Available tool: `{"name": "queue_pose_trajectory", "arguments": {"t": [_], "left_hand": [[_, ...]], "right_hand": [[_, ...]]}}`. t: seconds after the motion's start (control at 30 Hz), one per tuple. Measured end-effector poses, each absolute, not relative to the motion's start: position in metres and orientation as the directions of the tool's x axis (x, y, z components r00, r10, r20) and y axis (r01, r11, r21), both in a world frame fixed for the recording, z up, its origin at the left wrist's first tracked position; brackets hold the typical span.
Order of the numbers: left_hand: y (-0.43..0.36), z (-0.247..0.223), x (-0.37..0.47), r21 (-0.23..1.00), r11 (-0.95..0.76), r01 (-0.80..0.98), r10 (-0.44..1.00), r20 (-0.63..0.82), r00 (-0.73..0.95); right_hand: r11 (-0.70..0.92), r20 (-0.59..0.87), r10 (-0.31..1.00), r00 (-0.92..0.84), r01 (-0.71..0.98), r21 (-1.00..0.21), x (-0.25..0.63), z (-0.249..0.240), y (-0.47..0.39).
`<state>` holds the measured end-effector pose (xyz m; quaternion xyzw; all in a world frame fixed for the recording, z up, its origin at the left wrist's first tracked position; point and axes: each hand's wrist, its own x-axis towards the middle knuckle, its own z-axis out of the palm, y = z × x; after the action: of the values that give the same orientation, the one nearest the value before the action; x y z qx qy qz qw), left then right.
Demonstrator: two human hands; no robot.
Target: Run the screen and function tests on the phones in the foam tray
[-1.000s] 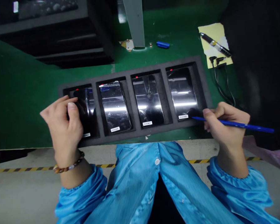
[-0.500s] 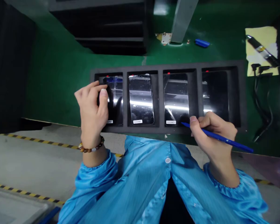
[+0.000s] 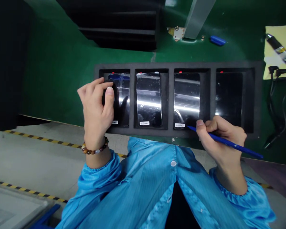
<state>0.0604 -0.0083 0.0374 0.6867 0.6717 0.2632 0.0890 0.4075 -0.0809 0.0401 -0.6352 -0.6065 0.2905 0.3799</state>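
A blue pen (image 3: pixel 237 147) is pinched in my right hand (image 3: pixel 225 138), its tip beside the white label (image 3: pixel 180 125) at the lower edge of a glossy black phone screen (image 3: pixel 187 98). That screen lies in the third compartment from the left of a dark foam tray (image 3: pixel 171 95). My left hand (image 3: pixel 95 106) rests loosely curled over the tray's left end, thumb apart from the fingers, partly covering the leftmost screen (image 3: pixel 123 95). Between them lies another labelled screen (image 3: pixel 149 98). The rightmost screen (image 3: pixel 228 92) is partly hidden behind my right hand.
Behind the tray on the green table (image 3: pixel 62 79) stand a black box (image 3: pixel 124 30) and a grey metal post (image 3: pixel 199 19). A blue pen cap (image 3: pixel 217 40) lies near the post. At right are a marker (image 3: pixel 280 51) on yellow paper (image 3: pixel 270 60) and black cables (image 3: pixel 273 105).
The view has shifted slightly, so the tray and table items appear farther right. Both hands keep nearly the same pose, and the pen tip stays by the third screen's label.
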Motion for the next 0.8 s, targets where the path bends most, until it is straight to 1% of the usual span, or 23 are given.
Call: {"name": "queue_pose_trajectory", "arguments": {"t": [0.07,0.27,0.37,0.63,0.73,0.8], "left_hand": [[-0.0082,0.0374,0.0604,0.471,-0.08,0.878,0.97,0.24,-0.04],[-0.0087,0.0385,0.061,0.468,-0.083,0.88,0.97,0.241,-0.037],[-0.0089,0.038,0.0603,0.461,-0.083,0.884,0.97,0.241,-0.034],[-0.0084,0.0376,0.062,0.465,-0.083,0.881,0.969,0.243,-0.037],[-0.0081,0.0378,0.0596,0.481,-0.078,0.873,0.964,0.259,-0.056],[-0.0091,0.0384,0.0546,0.52,-0.043,0.853,0.954,0.274,-0.119]], "right_hand": [[0.045,0.109,0.99,0.085,0.55,-0.834,0.4069,0.0408,-0.0804],[-0.008,0.08,0.986,0.149,0.512,-0.859,0.4086,0.0346,-0.0829],[0.003,0.1,0.984,0.145,0.55,-0.835,0.409,0.0338,-0.0831],[0.056,0.14,0.984,0.11,0.555,-0.83,0.4081,0.0375,-0.08],[0.027,0.097,0.989,0.113,0.501,-0.865,0.4076,0.0381,-0.0802],[-0.003,0.07,0.985,0.155,0.426,-0.905,0.4098,0.0383,-0.079]]}}
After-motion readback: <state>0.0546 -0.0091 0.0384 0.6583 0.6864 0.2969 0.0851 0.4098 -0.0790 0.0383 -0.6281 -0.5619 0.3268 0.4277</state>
